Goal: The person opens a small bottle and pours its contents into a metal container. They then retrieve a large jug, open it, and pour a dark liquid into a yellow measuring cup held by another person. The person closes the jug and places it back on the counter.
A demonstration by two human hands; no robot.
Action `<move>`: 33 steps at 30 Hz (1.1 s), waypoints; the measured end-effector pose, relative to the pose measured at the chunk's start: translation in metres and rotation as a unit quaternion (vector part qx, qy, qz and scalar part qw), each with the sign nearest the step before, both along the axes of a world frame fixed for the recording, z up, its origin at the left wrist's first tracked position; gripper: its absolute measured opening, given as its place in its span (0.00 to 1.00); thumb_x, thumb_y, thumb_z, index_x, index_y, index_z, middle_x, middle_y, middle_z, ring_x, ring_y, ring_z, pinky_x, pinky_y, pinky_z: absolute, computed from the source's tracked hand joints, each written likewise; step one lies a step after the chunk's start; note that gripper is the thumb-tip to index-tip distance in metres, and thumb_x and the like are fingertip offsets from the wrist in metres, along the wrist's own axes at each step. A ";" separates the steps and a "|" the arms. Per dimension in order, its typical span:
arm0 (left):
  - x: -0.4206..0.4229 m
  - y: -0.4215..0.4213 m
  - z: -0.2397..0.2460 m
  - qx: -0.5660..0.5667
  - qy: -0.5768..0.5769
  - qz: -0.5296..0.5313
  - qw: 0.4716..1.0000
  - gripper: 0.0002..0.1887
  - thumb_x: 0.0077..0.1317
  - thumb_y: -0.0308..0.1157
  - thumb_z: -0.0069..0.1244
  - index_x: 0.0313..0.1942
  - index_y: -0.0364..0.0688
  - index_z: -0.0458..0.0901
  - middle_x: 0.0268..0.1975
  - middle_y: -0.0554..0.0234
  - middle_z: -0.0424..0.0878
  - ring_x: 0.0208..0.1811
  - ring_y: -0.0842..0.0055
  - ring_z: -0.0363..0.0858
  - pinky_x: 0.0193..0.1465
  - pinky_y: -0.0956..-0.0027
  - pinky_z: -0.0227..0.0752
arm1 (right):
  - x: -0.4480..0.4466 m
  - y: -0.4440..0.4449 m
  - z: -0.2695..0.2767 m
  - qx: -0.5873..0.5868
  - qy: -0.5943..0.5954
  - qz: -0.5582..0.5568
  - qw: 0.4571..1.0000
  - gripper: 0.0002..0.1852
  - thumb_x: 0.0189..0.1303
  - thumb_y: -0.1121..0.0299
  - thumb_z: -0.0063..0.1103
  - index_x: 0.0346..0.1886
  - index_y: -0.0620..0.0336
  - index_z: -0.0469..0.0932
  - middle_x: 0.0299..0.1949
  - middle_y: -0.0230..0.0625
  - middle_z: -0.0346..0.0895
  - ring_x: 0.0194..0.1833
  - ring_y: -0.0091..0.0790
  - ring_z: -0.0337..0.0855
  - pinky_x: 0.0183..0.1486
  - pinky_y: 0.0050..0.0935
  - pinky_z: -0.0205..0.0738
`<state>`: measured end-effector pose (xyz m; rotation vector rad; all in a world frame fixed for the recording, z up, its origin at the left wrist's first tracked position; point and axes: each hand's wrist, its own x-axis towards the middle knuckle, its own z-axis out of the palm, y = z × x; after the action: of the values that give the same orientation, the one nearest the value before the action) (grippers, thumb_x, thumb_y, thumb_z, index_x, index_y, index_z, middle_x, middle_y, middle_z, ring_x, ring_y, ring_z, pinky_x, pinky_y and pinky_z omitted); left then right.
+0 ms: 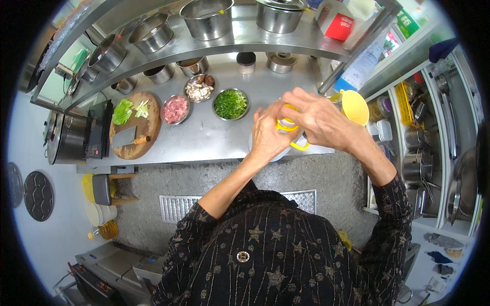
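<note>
Over the front right of the steel worktop (183, 143), both hands are at a container with yellow trim and a yellow handle (302, 146). My left hand (268, 128) wraps around its upper part, just below the yellow collar (286, 127). From above, my right hand (316, 116) grips the yellow top (291, 107); the fingers hide most of it. Beneath the hands shows part of a pale, translucent round vessel (254, 147). A yellow cup or funnel (355, 108) appears just beyond my right wrist. Chopped greens (230, 104) fill a steel bowl left of my left hand.
Bowls of sliced mushrooms (199, 91) and raw meat (175, 109) stand farther left. A cleaver (125, 137) and lettuce (122, 111) lie on a round chopping board (151, 128). The raised steel shelf (245, 44) bears several pots. Shelving with cookware (415, 164) is at right.
</note>
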<state>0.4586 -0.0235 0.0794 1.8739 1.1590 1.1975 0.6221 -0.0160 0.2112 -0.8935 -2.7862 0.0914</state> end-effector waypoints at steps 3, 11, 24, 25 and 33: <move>0.002 0.002 -0.001 0.008 0.001 -0.010 1.000 0.33 0.54 0.40 0.72 0.60 0.43 0.81 0.58 0.54 0.87 0.63 0.56 0.84 0.72 0.34 0.61 | 0.007 0.000 -0.001 -0.004 -0.017 0.031 0.999 0.28 0.39 0.79 0.74 0.50 0.61 0.77 0.51 0.33 0.74 0.57 0.43 0.78 0.52 0.39 0.81; 0.003 0.001 0.000 -0.002 0.010 0.002 1.000 0.37 0.53 0.40 0.73 0.65 0.45 0.80 0.58 0.55 0.87 0.62 0.58 0.84 0.74 0.37 0.59 | 0.000 0.001 0.008 0.043 0.034 -0.104 0.993 0.23 0.54 0.62 0.74 0.51 0.64 0.81 0.48 0.43 0.81 0.44 0.45 0.87 0.38 0.43 0.81; 0.001 0.005 0.000 -0.021 0.014 -0.016 1.000 0.37 0.52 0.40 0.72 0.63 0.43 0.80 0.54 0.57 0.87 0.61 0.60 0.84 0.74 0.37 0.58 | 0.009 0.000 0.000 -0.015 0.089 -0.006 0.996 0.20 0.49 0.80 0.69 0.49 0.62 0.83 0.49 0.42 0.75 0.51 0.49 0.81 0.50 0.46 0.82; 0.002 0.005 0.000 -0.026 0.010 -0.019 0.999 0.38 0.52 0.40 0.72 0.64 0.43 0.79 0.54 0.57 0.87 0.61 0.60 0.84 0.74 0.36 0.57 | 0.014 0.002 0.000 0.013 0.101 -0.008 0.995 0.21 0.49 0.81 0.69 0.50 0.61 0.83 0.49 0.41 0.75 0.51 0.49 0.81 0.51 0.44 0.82; -0.016 -0.002 0.007 0.081 -0.088 -0.008 0.993 0.46 0.53 0.38 0.71 0.73 0.37 0.73 0.61 0.45 0.83 0.64 0.56 0.81 0.73 0.52 0.66 | 0.025 -0.035 0.017 -0.067 0.358 -0.140 0.921 0.24 0.60 0.77 0.67 0.62 0.60 0.83 0.55 0.42 0.76 0.57 0.38 0.81 0.55 0.34 0.78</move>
<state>0.4427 -0.0256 0.0864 1.8458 0.9742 1.4540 0.6474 -0.0505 0.2281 -1.0231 -1.9752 0.4645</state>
